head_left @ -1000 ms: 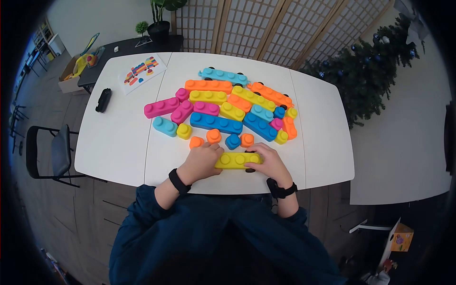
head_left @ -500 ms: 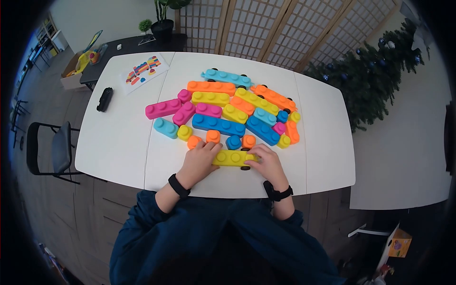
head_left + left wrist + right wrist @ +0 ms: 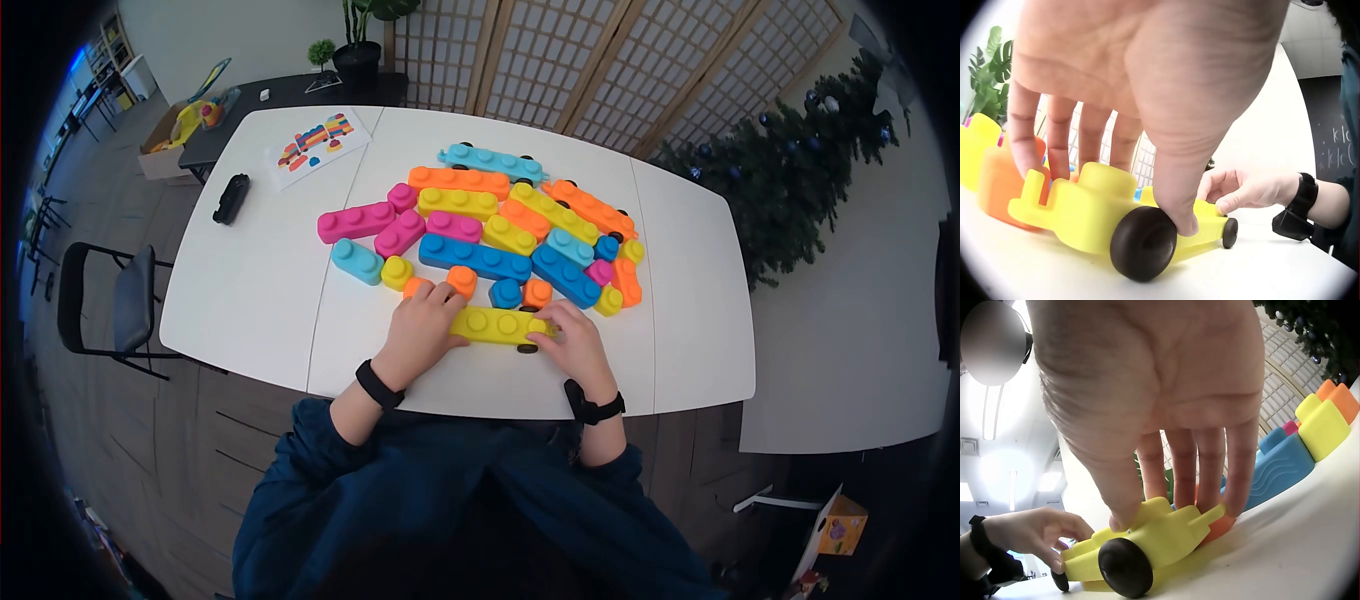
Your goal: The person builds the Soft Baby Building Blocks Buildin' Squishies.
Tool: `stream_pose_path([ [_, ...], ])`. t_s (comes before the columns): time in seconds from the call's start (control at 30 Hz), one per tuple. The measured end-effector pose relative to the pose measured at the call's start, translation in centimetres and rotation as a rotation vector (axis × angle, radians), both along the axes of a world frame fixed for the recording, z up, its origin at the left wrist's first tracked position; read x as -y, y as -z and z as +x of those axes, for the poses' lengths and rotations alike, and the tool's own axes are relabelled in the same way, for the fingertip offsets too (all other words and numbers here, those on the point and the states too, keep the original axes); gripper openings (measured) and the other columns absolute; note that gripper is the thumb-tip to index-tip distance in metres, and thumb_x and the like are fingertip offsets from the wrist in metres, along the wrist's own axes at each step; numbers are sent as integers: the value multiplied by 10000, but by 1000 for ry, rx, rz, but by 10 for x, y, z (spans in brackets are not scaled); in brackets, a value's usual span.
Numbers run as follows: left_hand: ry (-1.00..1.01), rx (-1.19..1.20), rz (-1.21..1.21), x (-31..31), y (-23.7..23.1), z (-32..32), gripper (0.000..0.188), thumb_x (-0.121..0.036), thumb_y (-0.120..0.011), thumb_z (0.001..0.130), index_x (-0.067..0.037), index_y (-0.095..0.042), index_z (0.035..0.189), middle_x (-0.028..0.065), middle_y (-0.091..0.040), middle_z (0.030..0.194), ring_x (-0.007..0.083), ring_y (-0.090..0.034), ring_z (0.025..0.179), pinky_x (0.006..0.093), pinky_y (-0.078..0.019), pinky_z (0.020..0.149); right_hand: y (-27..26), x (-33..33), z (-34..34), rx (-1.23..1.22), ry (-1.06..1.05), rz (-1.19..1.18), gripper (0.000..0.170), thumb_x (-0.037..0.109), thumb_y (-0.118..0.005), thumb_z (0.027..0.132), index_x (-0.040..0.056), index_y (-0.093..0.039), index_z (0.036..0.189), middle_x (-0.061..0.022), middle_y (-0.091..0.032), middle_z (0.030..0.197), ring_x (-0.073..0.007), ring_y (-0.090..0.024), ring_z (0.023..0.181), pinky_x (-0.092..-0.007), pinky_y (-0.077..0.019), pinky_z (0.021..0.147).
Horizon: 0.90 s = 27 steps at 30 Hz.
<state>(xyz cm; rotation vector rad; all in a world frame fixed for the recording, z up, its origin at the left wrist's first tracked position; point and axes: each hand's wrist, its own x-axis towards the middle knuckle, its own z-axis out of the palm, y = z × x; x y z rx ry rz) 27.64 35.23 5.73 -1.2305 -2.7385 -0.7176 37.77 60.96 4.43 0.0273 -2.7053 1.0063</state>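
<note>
A yellow wheeled block base [image 3: 490, 325] with round studs stands on the table between the two hands. My left hand [image 3: 422, 330] grips its left end, thumb on the near side above a black wheel [image 3: 1143, 244] and fingers over the far side. At that end a hook-shaped coupling [image 3: 1030, 200] sticks out. The right hand [image 3: 582, 350] holds the other end, its thumb at the near side by another black wheel [image 3: 1125, 567]. Just beyond lie a small blue block [image 3: 506, 293] and a small orange block [image 3: 538, 291]; another orange block [image 3: 461, 281] sits near the left fingers.
Many coloured blocks, including a long blue block [image 3: 475, 258], spread across the middle of the table. A light-blue wheeled base [image 3: 492, 161] and an orange wheeled base [image 3: 592, 208] stand at the back. A picture sheet [image 3: 320, 145] and a black case-like object [image 3: 231, 199] lie at the left.
Both hands have slid the yellow wheeled base slightly left and closer to the small blocks, keeping their hold on its ends. The head view has shifted a little.
</note>
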Motion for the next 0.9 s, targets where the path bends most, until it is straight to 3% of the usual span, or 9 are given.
stream_pose_path([
  [0.3, 11, -35, 21, 11, -25, -21, 558, -254, -921, 645, -87, -654, 1105, 78, -627, 1156, 301, -597, 1095, 400, -527, 899, -7, 0, 4, -6, -34, 37, 315, 170, -809, 825, 60, -663, 1081, -79, -657, 1110, -326, -665, 1003, -385, -547, 842],
  [0.37, -109, -139, 213, 23, -32, -52, 538, -266, -901, 682, -73, -652, 1119, 97, -639, 1102, 318, -617, 1050, 417, -542, 853, -7, 1, 4, 6, -21, 39, 316, 145, -816, 818, 49, -663, 1078, -85, -659, 1105, -312, -672, 989, -369, -559, 820],
  [0.43, -315, -98, 140, 26, -51, -92, 483, -263, -873, 754, -58, -659, 1136, 123, -671, 1077, 330, -655, 1026, 431, -553, 849, -7, 2, 3, 18, -10, 38, 319, 120, -823, 812, 39, -664, 1075, -91, -661, 1101, -299, -680, 976, -353, -572, 798],
  [0.5, -447, -152, 56, 28, -41, -136, 441, -303, -839, 817, -53, -677, 1142, 136, -700, 1088, 325, -687, 1008, 426, -567, 838, -8, 3, 4, 37, -2, 38, 317, 120, -823, 812, 42, -662, 1075, -83, -659, 1114, -298, -680, 972, -358, -573, 784],
  [0.7, -447, 1, -118, 9, -14, -190, 458, -425, -787, 855, -56, -707, 1114, 143, -730, 1071, 323, -711, 990, 419, -585, 823, -11, 4, 6, 43, 23, 41, 316, 148, -817, 817, 54, -667, 1079, -71, -653, 1127, -297, -674, 981, -359, -557, 801],
  [0.9, -482, 12, -200, 2, -15, -200, 348, -369, -750, 882, -63, -707, 1044, 135, -732, 1022, 324, -720, 947, 440, -593, 779, -9, 4, 6, 64, 25, 39, 310, 152, -813, 818, 57, -670, 1077, -69, -650, 1124, -304, -667, 1006, -365, -544, 833],
])
